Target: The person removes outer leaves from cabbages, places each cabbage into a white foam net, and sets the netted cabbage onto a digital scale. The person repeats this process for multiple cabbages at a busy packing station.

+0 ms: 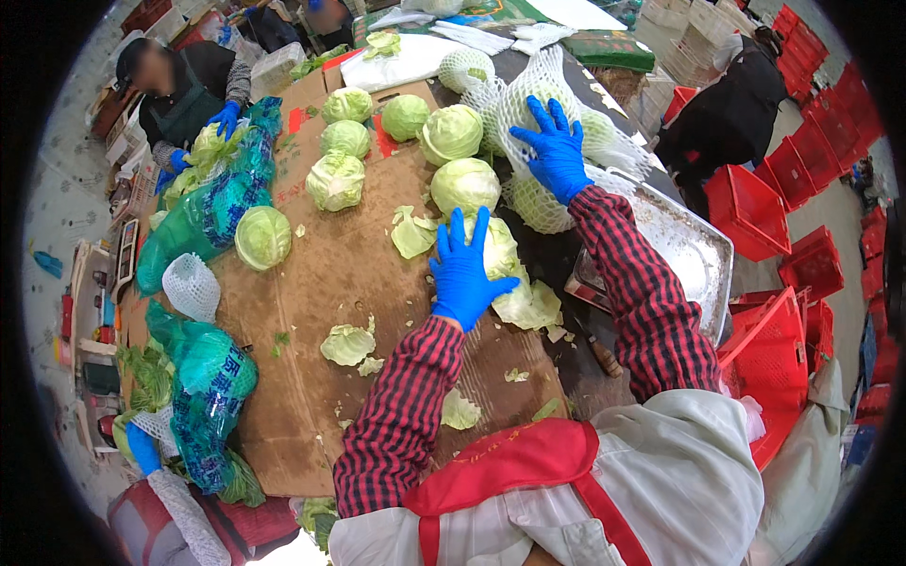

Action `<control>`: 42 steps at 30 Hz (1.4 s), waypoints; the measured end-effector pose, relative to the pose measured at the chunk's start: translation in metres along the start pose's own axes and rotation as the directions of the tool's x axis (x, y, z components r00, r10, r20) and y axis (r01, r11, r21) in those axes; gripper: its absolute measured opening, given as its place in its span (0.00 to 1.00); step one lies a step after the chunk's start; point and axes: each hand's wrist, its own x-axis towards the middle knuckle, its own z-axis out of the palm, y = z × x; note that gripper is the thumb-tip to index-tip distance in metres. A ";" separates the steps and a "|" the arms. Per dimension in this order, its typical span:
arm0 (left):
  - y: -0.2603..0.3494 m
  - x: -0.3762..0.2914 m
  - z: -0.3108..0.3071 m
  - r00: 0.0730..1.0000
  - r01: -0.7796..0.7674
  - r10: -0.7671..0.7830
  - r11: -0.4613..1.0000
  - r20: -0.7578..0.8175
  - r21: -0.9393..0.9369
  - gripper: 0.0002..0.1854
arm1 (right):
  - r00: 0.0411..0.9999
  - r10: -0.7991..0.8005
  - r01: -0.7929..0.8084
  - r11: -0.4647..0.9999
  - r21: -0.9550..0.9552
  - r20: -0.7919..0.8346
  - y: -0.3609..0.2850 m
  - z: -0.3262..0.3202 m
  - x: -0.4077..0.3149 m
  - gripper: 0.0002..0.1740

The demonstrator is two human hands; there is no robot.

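Observation:
My left hand [463, 276], in a blue glove, is spread with its fingertips at the lower edge of a bare cabbage [465, 182]. Partly hidden beside its thumb is another cabbage [501, 247], with loose outer leaves [534, 305] below it. My right hand [555, 156], also gloved, lies with fingers apart over cabbages in white foam netting [524, 117]. Below its wrist sits another netted cabbage [539, 205]. Several bare cabbages, among them one at the upper middle [451, 134], stand on the cardboard [311, 396].
A wood-handled tool [604, 356] lies right of the cardboard, below a metal tray [697, 262]. Green mesh bags [212, 382] line the left edge. Two co-workers' gloved hands handle vegetables there. Red crates [747, 212] stand at right, near another person [729, 113].

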 end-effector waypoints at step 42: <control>-0.098 0.001 0.067 0.722 0.411 -0.644 0.107 0.252 -0.905 0.34 | 0.952 0.171 -0.305 0.612 0.729 0.255 0.248 0.095 0.086 0.38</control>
